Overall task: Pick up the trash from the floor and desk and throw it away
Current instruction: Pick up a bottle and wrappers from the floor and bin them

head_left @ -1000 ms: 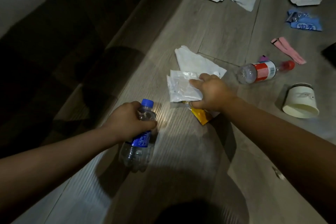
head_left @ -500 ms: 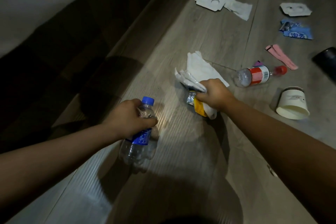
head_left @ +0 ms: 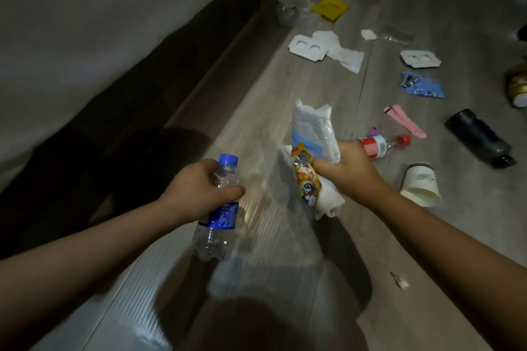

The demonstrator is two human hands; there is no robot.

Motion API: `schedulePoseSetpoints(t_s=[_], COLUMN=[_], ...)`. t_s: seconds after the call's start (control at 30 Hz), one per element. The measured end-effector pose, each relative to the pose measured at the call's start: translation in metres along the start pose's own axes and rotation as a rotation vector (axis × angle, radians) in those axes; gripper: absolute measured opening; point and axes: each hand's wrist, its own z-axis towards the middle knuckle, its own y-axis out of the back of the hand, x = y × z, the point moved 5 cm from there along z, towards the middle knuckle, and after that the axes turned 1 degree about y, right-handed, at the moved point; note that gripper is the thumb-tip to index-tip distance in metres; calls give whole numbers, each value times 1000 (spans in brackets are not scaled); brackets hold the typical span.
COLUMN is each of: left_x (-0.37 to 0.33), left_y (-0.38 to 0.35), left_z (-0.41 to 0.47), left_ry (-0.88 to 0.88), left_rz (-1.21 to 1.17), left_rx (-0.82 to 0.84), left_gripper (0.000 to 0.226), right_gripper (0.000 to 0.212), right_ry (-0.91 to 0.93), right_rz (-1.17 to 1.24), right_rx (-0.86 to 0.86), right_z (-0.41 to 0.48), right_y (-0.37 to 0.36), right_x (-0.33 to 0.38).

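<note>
My left hand [head_left: 196, 194] grips an empty clear water bottle [head_left: 218, 225] with a blue cap and blue label, held above the grey wooden floor [head_left: 271, 279]. My right hand [head_left: 346, 171] is closed on a bunch of trash: a white plastic bag [head_left: 312, 128] sticking up, a yellow and red snack wrapper [head_left: 305, 179] and a white paper [head_left: 328, 202] hanging below. Behind that hand a red-capped bottle [head_left: 382, 144] lies on the floor. A white paper cup [head_left: 419, 184] lies on its side to the right.
More litter is spread further off: a pink strip [head_left: 405, 121], a blue wrapper [head_left: 422, 85], two white cardboard inserts [head_left: 306, 47] [head_left: 419, 58], white paper [head_left: 346, 57], a yellow card [head_left: 329, 7], crumpled clear plastic [head_left: 291, 10], a black bottle [head_left: 479, 137]. A dark skirting board [head_left: 159, 71] and wall run along the left.
My right hand has lifted the bag, wrapper and paper off the floor and raised them upright. The left hand keeps the blue-capped bottle. The view has tilted up, showing more floor.
</note>
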Motion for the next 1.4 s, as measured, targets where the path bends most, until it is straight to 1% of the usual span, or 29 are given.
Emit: schedulePoseSetpoints(t_s=[0.13,0.23,0.3,0.37,0.43,0.47,0.57,0.7,0.8,0.9,0.93,1.07,1.17,1.3,1.4], left_x=[-35,-68,-91,-110,-121,-122,-110,-96,-109,-149,-166,-246,-310,-401,-477], left_y=[14,31,45,57,63,63,53,46,57,89,104,174,225,289,333], left_z=[12,22,26,27,31,33,40,34,15,-23,-38,-102,-151,-215,-264], left_ry=[-26,-40,-54,-62,-60,-52,0,47,70,86,87,61,44,23,-29], left_rz=[2,-66,-106,-131,-146,-132,-85,-62,-113,-165,-177,-235,-261,-287,-321], left_rx=[-40,-62,-55,-41,-34,-31,-12,-1,-3,4,6,-22,-49,-79,-73], left_gripper=[35,36,36,30,31,33,41,40,41,43,42,34,25,23,28], right_gripper=[9,10,9,7,11,12,6,12,12,12,9,5,12,22,18], right_ry=[-15,-69,-69,-66,-88,-112,-163,-190,-240,-286,-300,-339,-363,-344,-333], right_rz=[53,90,121,126,64,40,34,64,92,112,118,202,305,373,368], right_rx=[-104,-212,-236,-235,-197,-156,-63,-30,-23,-47,-62,-112,-166,-248,-288], right_z=[-9,-13,-13,-11,-6,-3,-1,-10,-22,-36,-41,-62,-83,-110,-138], right_y=[37,68,89,106,112,108,85,71,88,123,137,201,256,340,408], right_x=[23,34,46,56,57,53,38,33,53,102,123,215,287,383,454])
